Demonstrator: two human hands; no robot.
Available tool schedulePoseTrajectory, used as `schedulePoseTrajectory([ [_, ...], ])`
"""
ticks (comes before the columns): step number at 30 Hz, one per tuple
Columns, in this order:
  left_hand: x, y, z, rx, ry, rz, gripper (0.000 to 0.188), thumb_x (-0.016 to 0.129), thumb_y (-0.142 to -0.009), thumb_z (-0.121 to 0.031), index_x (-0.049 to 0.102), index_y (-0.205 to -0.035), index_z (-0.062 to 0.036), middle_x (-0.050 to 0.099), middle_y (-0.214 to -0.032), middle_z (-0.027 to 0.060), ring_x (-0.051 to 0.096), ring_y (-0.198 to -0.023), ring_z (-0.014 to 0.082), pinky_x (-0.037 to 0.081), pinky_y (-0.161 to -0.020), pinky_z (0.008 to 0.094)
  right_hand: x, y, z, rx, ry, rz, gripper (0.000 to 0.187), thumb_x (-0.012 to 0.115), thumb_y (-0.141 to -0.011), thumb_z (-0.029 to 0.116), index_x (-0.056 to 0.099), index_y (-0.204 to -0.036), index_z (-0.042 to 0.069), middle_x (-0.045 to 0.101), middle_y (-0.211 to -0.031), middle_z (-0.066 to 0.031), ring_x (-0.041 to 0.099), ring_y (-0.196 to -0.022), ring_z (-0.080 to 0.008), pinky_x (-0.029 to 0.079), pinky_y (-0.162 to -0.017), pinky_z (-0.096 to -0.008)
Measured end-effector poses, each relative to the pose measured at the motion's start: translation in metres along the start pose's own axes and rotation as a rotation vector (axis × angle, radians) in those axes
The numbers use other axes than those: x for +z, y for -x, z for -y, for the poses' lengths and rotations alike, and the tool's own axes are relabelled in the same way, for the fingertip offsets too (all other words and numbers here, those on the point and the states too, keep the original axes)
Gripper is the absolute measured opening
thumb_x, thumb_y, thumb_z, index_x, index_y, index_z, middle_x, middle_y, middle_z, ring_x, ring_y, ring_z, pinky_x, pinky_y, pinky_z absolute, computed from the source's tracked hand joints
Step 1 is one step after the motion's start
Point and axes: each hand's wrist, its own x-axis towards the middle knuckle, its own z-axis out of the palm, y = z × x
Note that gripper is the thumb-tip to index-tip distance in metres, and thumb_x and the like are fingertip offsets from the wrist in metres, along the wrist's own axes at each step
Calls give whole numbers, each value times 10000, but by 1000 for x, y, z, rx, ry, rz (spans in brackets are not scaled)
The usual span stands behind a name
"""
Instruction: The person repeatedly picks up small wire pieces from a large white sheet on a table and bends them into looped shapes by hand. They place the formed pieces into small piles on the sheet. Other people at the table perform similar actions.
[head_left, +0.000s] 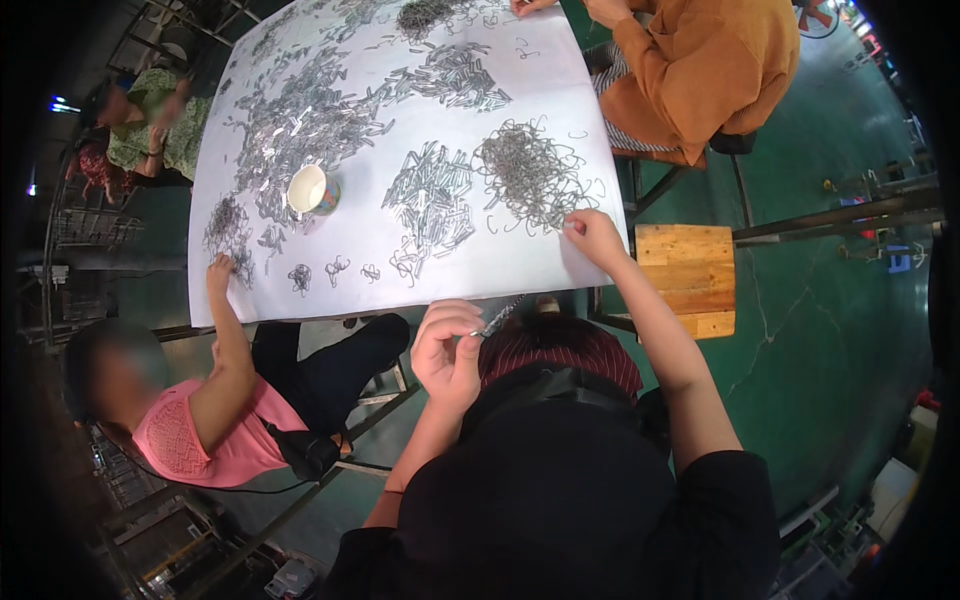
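A: Metal everywhere on that white table [560,90]; where are the wearer's hands?

B: Left hand [447,347] sits low in the middle of the frame, closed around a small bundle of metal pieces [497,318] that pokes out toward the table edge; right hand [592,235] reaches up and right, fingertips pinched at the lower rim of the tangled wire-hook pile [530,175]; the two hands are well apart

A: How far along does the sorting look?

B: My guess is somewhere in the middle; a few tiny clusters [335,270] lie set out in a row near the lower left edge, yet the big heaps of straight clips [300,120] in the upper left and the clip pile [432,205] at centre remain large

A: Any packages or signs?

B: No boxes on the table; only a round paper cup [312,190] with a patterned wall, left of centre; a small blue sign [898,258] hangs at the right edge, too small to make out; a wooden stool [688,275] stands just beside the table; a co-worker's hand [220,272] touches a pile at lower left
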Motion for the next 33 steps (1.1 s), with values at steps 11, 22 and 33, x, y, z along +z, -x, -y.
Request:
schedulePoseTrajectory([
  [11, 8, -6, 4, 20, 10, -31, 124, 572, -803, -100, 505, -777, 1, 552, -752, 96, 521, -755, 221, 425, -705, 315, 19, -27, 12, -53, 444, 109, 83, 548, -693, 97, 591, -698, 26, 583, -701, -156, 569, -652, -319, 457, -588, -406],
  [22, 11, -11, 8, 11, -9, -19, 120, 583, -792, -85, 521, -751, 10, 561, -754, 94, 526, -738, 208, 426, -689, 303, -19, -37, 3, 392, -347, 371, 146, 565, -729, 145, 586, -662, 17, 581, -602, -58, 497, -479, -120, 409, -444, -268],
  [33, 10, -14, 18, -42, -6, 31, 109, 534, -831, -95, 488, -812, 2, 542, -803, 102, 500, -800, 201, 408, -715, 304, -50, -3, 84, 331, -784, 338, 91, 479, -841, 94, 505, -778, 35, 513, -622, 6, 389, -507, -42, 329, -486, -178],
])
